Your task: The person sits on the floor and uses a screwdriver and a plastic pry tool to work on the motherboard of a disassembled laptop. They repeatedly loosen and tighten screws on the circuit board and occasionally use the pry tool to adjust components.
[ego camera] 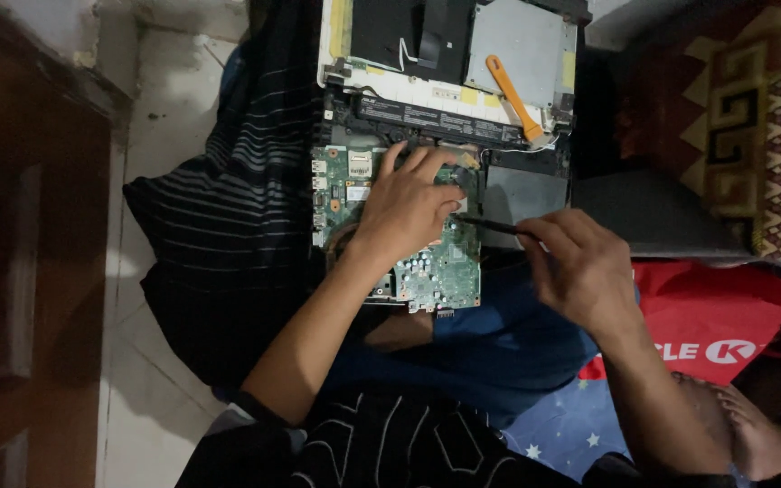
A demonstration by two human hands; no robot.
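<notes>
The right hand (585,271) pinches a thin dark tool (490,223) in a closed grip, its tip touching the right edge of the green circuit board (436,267). The left hand (406,206) lies flat and open on that board, fingers spread, holding nothing. Above the board lies an orange pry tool (514,97) on the opened laptop case (535,41); right of the board, a red bag (707,316).

A green circuit board (427,262) lies flat in the opened laptop (449,99), centre of the frame, partly covered by the left hand (404,208). A thin dark tool (490,224) points at its right edge, pinched in the right hand (580,267).
</notes>
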